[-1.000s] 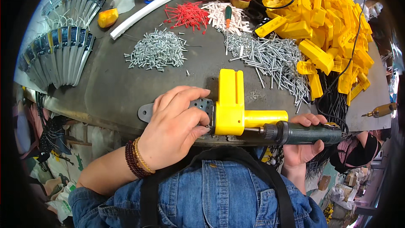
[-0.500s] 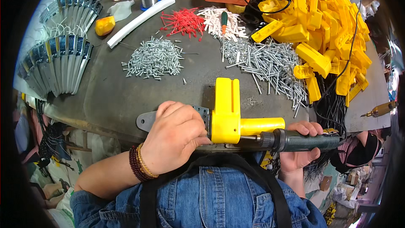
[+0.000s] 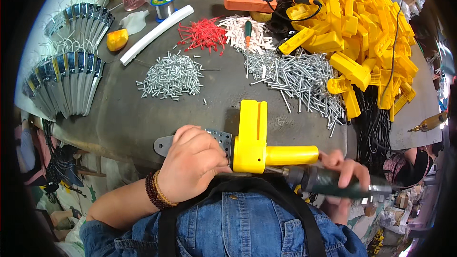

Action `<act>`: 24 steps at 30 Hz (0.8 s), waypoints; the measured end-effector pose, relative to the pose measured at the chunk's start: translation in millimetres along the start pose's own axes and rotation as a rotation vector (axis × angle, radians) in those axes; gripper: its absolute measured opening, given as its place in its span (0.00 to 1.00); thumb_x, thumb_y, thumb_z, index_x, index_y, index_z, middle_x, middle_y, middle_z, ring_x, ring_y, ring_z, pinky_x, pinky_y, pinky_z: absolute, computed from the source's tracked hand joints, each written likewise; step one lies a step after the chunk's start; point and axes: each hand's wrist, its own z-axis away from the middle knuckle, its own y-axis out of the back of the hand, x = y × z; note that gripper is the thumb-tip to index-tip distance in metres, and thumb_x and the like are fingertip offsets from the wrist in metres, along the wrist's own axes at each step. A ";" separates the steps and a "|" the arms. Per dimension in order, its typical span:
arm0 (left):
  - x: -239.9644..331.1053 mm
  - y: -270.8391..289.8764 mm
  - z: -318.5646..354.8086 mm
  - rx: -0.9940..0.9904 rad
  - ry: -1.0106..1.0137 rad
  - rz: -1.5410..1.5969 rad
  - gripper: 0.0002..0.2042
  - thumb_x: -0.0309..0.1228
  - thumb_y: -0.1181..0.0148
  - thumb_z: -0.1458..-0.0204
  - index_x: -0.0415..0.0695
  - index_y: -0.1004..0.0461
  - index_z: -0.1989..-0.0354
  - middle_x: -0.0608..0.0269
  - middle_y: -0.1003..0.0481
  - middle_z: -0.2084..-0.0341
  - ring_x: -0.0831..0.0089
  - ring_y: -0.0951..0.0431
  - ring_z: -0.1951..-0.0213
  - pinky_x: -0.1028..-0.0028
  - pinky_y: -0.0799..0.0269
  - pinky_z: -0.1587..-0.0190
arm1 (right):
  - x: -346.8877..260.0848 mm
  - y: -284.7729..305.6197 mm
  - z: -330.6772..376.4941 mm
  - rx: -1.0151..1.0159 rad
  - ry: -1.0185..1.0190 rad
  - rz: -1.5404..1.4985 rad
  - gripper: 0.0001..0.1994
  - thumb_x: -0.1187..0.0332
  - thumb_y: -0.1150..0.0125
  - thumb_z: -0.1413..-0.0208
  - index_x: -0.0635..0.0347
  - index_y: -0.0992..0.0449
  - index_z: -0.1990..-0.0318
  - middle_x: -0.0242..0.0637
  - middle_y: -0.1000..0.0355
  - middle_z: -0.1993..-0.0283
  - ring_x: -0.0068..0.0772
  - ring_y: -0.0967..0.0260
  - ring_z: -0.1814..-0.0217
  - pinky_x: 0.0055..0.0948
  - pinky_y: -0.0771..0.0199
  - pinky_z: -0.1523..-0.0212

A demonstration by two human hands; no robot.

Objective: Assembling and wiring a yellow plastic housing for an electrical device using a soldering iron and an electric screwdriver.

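Note:
At the table's near edge my left hand (image 3: 191, 165) is closed around a perforated metal plate (image 3: 223, 139) with a rounded grey end that has a hole. A yellow plastic handle piece (image 3: 252, 135) with a side tube is joined to the plate's right end; my fingertips are beside that joint. My right hand (image 3: 351, 173), smeared by motion, has its fingers around a dark green power screwdriver (image 3: 326, 183). The tool's shaft points left at the lower edge of the yellow piece. Whether its tip sits in a screw cannot be seen.
Short screws (image 3: 170, 76), red pieces (image 3: 203, 35), white sleeves (image 3: 247, 33) and long screws (image 3: 304, 83) lie in piles. Yellow parts (image 3: 366, 33) heap at right, near an orange multimeter (image 3: 250, 1). Metal strips (image 3: 66, 83) fan out at left. A hand screwdriver (image 3: 248, 35) lies between piles.
The power screwdriver has swung from nearly level to tilted, its rear end lower and closer to me. My right fingers have shifted on it. My left hand keeps its hold on the plate.

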 end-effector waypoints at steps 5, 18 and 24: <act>8.4 14.2 -14.1 -0.039 0.091 0.062 0.15 0.29 0.26 0.61 0.45 0.25 0.65 0.61 0.25 0.67 0.58 0.27 0.56 0.59 0.37 0.47 | -35.5 5.7 0.1 0.056 0.251 -0.074 0.31 0.59 0.14 0.67 0.42 0.26 0.52 0.25 0.26 0.63 0.30 0.36 0.54 0.57 0.58 0.26; -24.2 23.1 -47.2 -0.388 0.508 0.638 0.11 0.22 0.40 0.43 0.38 0.35 0.56 0.64 0.31 0.62 0.78 0.31 0.56 0.74 0.31 0.49 | -33.2 34.5 -10.2 0.395 0.086 -0.564 0.22 0.62 0.27 0.47 0.46 0.30 0.47 0.26 0.36 0.43 0.29 0.38 0.39 0.62 0.67 0.24; -11.5 7.9 -52.1 -0.360 0.522 0.562 0.09 0.20 0.40 0.44 0.39 0.34 0.59 0.65 0.32 0.65 0.77 0.30 0.59 0.74 0.31 0.51 | -36.2 46.9 -22.4 0.241 0.008 -0.297 0.20 0.65 0.27 0.50 0.46 0.32 0.53 0.32 0.36 0.45 0.28 0.38 0.45 0.64 0.61 0.26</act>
